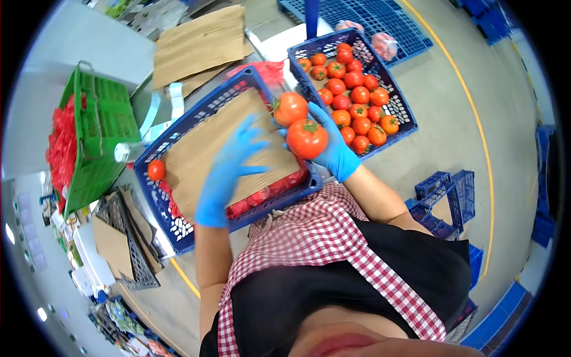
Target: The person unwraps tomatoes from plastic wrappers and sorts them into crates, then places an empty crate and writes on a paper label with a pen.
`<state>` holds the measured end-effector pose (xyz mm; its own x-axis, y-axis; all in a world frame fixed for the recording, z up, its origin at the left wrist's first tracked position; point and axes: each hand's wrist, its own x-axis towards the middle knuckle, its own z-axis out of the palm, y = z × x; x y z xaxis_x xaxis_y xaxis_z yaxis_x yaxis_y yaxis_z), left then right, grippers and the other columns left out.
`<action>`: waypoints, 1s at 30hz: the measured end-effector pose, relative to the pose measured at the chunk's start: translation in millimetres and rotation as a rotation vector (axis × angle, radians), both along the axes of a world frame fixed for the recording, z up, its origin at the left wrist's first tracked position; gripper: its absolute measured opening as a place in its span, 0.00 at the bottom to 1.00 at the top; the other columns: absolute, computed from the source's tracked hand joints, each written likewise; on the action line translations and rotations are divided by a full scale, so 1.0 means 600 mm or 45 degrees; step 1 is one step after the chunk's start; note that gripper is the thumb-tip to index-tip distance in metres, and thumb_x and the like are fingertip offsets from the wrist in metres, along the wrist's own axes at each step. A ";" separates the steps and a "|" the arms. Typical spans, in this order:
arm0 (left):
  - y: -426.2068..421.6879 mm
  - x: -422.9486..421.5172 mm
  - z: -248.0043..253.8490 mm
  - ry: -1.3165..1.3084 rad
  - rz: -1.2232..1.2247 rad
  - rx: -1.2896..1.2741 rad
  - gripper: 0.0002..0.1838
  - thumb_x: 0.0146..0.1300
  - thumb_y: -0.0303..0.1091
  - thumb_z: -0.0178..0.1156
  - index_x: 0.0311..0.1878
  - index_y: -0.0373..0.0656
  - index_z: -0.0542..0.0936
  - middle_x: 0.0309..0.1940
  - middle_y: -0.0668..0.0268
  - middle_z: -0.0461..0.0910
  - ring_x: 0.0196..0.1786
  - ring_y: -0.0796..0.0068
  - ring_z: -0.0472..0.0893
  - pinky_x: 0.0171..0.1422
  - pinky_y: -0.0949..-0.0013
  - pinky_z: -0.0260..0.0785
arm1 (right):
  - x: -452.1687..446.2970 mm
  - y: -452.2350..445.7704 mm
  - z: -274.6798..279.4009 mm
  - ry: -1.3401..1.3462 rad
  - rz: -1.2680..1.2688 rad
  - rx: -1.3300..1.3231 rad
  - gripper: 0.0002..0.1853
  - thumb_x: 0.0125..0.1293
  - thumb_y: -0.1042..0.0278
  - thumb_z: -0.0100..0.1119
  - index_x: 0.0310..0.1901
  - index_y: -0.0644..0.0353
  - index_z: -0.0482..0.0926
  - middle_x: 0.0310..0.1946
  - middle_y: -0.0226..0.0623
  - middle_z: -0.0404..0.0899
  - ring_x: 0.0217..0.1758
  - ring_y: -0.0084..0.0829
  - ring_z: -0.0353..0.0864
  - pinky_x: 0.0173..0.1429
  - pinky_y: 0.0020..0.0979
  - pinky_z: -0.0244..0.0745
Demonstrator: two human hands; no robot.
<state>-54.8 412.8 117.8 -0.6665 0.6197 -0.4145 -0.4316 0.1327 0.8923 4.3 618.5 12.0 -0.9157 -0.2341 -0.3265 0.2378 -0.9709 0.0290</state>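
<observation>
In a blue glove, my right hand (336,152) is closed around two large red tomatoes (307,139), held near the right end of a blue crate (217,83). My left hand (229,166), also blue-gloved and blurred by motion, hovers over that crate with fingers spread and nothing in it. A brown cardboard sheet (208,140) covers most of the crate's inside. A single tomato (156,170) rests at its left end. Red wrapped items (260,196) show along the cardboard's near edge. Beyond my right hand, a second blue crate (404,110) holds many loose tomatoes.
To the left stands a green crate (104,128) with red netting (62,149) over its side. Flat cardboard pieces (199,41) lie at the back. Blue crates (440,202) sit on the floor at right, and a blue pallet (380,30) is farther off.
</observation>
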 end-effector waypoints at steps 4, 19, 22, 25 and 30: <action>-0.201 -0.121 -0.108 0.715 0.668 -0.546 0.33 0.61 0.40 0.59 0.67 0.37 0.63 0.62 0.55 0.68 0.59 0.66 0.73 0.58 0.65 0.68 | 0.039 0.111 -0.069 0.000 -0.194 -0.124 0.28 0.63 0.54 0.57 0.59 0.65 0.67 0.50 0.54 0.76 0.50 0.50 0.79 0.56 0.50 0.74; -0.476 -0.177 -0.230 0.792 1.022 -1.846 0.40 0.46 0.44 0.72 0.62 0.51 0.65 0.51 0.45 0.67 0.44 0.45 0.78 0.47 0.53 0.73 | 0.123 0.249 -0.330 -0.672 -0.479 0.588 0.25 0.62 0.52 0.55 0.59 0.51 0.70 0.57 0.39 0.72 0.59 0.44 0.72 0.59 0.52 0.72; -0.490 -0.159 -0.222 1.020 1.085 -1.642 0.36 0.51 0.46 0.70 0.61 0.48 0.67 0.44 0.50 0.72 0.40 0.52 0.80 0.44 0.57 0.74 | 0.122 0.234 -0.321 -0.689 -0.553 0.637 0.27 0.61 0.52 0.55 0.61 0.52 0.67 0.60 0.40 0.69 0.63 0.44 0.68 0.60 0.53 0.70; -0.501 -0.114 -0.193 0.241 1.383 -0.356 0.31 0.57 0.49 0.65 0.59 0.44 0.68 0.36 0.56 0.76 0.35 0.62 0.80 0.38 0.65 0.75 | 0.134 0.253 -0.334 -0.699 -0.488 0.656 0.28 0.61 0.53 0.57 0.60 0.56 0.67 0.60 0.40 0.68 0.62 0.43 0.67 0.60 0.52 0.71; -0.421 -0.038 -0.148 -0.336 0.977 0.687 0.38 0.59 0.67 0.51 0.60 0.44 0.69 0.40 0.62 0.79 0.33 0.74 0.80 0.30 0.77 0.75 | 0.180 0.277 -0.373 -1.019 -0.684 0.534 0.18 0.64 0.60 0.56 0.51 0.62 0.70 0.55 0.42 0.70 0.58 0.38 0.70 0.62 0.40 0.69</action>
<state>-77.7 160.1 29.0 -0.8949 0.2059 -0.3960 -0.4246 -0.6664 0.6129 112.3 785.0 -211.9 -0.3471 0.4108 -0.8431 -0.1670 -0.9117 -0.3755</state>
